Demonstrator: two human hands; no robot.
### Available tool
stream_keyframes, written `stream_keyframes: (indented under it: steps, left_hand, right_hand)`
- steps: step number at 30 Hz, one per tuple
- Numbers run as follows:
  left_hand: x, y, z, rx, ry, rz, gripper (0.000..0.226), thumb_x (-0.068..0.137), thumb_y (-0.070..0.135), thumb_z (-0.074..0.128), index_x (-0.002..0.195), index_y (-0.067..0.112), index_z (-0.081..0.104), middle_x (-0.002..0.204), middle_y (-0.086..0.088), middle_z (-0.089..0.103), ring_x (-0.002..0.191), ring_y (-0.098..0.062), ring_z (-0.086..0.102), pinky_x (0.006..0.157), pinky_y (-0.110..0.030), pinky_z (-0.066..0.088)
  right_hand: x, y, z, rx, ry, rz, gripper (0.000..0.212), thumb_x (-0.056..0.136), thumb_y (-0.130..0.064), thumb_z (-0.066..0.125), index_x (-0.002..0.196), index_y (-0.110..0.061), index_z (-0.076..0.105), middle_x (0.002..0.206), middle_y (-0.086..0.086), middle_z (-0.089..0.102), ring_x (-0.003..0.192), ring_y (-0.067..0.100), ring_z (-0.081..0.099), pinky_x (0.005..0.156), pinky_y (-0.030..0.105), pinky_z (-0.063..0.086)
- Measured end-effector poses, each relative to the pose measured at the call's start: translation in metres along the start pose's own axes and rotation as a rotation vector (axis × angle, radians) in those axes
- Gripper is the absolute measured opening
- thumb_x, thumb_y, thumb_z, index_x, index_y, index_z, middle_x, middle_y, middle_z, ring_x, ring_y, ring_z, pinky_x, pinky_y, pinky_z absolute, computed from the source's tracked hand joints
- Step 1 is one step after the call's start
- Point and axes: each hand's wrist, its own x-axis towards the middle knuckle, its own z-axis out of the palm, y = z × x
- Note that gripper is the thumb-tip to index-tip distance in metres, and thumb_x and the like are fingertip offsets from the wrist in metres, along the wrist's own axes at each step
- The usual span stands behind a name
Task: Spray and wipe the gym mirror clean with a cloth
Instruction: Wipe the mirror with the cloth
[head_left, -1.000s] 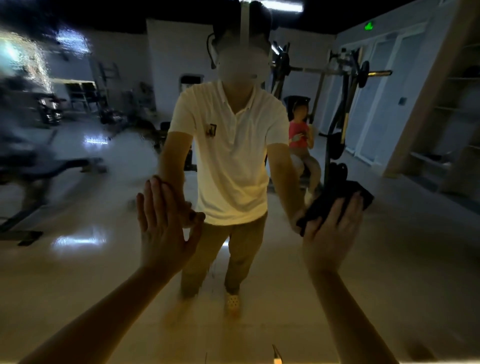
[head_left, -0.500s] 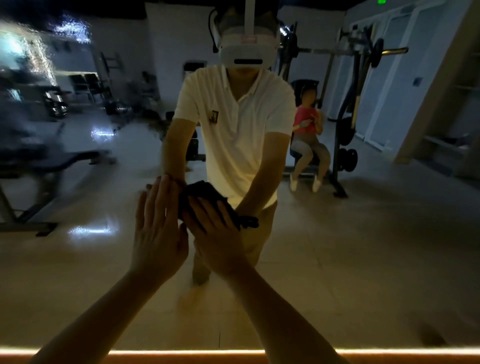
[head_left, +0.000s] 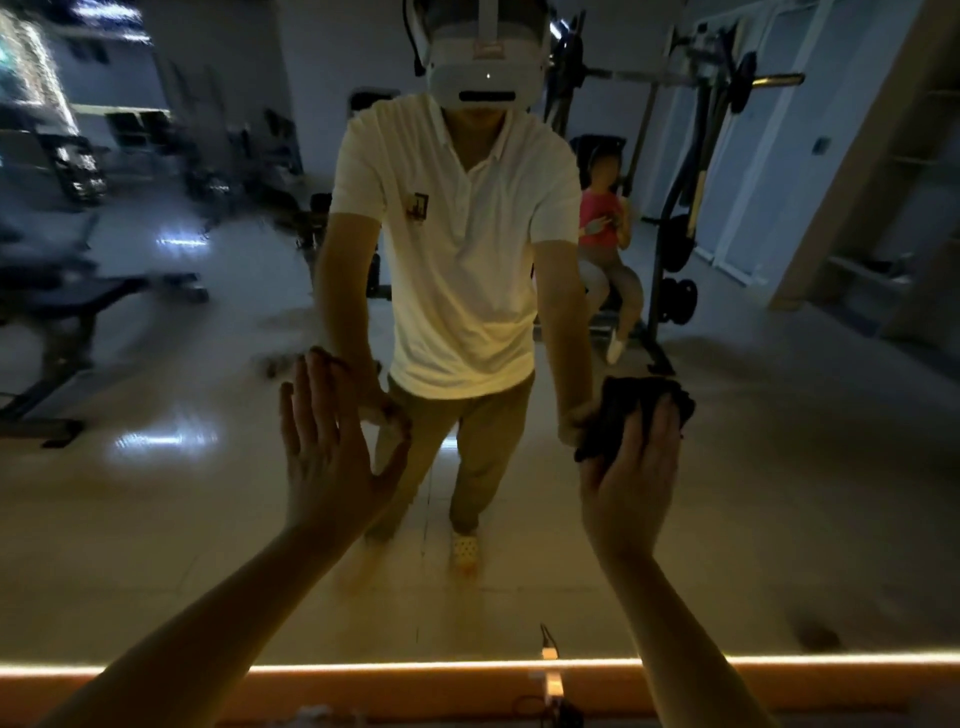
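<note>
Room: dim gym hall, seen in the wall mirror (head_left: 779, 493), with an amber light strip (head_left: 156, 667) glowing along the mirror's lower edge.
Right hand: the right hand (head_left: 631, 483) lay flat on the glass, fingers nearly straight, and pressed rather than gripped a bunched dark cloth (head_left: 631, 410).
Cloth: it sat under the fingertips against the mirror, right of the centre, beside the reflected forearm.
Left hand: the left hand (head_left: 327, 457) was spread open, palm to the glass and holding nothing; it looked like a brace for the wiping arm.
Glass near the hands: a hazy, streaked patch (head_left: 291, 322) showed just above the left hand, and another cloudy band (head_left: 727, 353) lay to the right of the cloth.
Farther out: the mirror showed the wearer in a white shirt (head_left: 457, 234), a weight rack (head_left: 675, 208) and a seated person in a red top (head_left: 605, 218).
Spray bottle: none was in sight.
Progress: by appearances the job was in its wiping stage, about midway. The middle of the glass reflected sharply, while the left side looked blurred. Whether that was film or camera motion could not be told.
Remaining: the hazy patches and the outer reaches of the glass seemed to need passes.
</note>
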Motion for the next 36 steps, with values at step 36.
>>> stream_keyframes:
  steps: [36]
  left_hand:
    - [-0.051, -0.012, 0.031, 0.015, -0.061, -0.049, 0.115, 0.089, 0.073, 0.058, 0.162, -0.004, 0.012, 0.169, -0.033, 0.004, 0.159, -0.047, 0.002, 0.129, -0.057, 0.007]
  right_hand:
    - [-0.116, -0.029, 0.058, 0.121, -0.109, 0.418, 0.07, 0.091, -0.029, 0.076, 0.146, 0.002, 0.044, 0.152, 0.028, 0.037, 0.133, 0.043, 0.041, 0.095, 0.051, 0.054]
